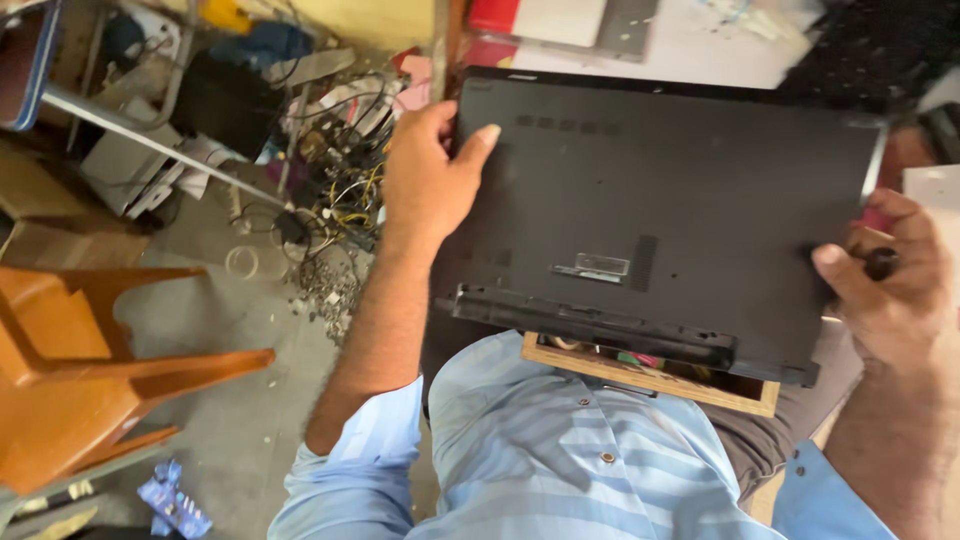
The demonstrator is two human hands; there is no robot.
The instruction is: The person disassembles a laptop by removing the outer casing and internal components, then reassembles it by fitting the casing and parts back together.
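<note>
A black laptop (660, 200) lies upside down in front of me, its underside up. It rests over a wooden-edged drawer (650, 378) near my striped blue shirt. My left hand (428, 175) grips the laptop's far left corner, thumb on the underside. My right hand (885, 275) presses against the laptop's right edge. A small dark tool with a red handle (880, 250) is also in that hand. The tool's tip is hidden.
A tangle of wires and small parts (335, 190) lies on the grey floor to the left. An orange plastic stool (80, 370) lies on its side at lower left. A metal table leg (150, 140) crosses the upper left. Papers and boards (620, 30) sit beyond the laptop.
</note>
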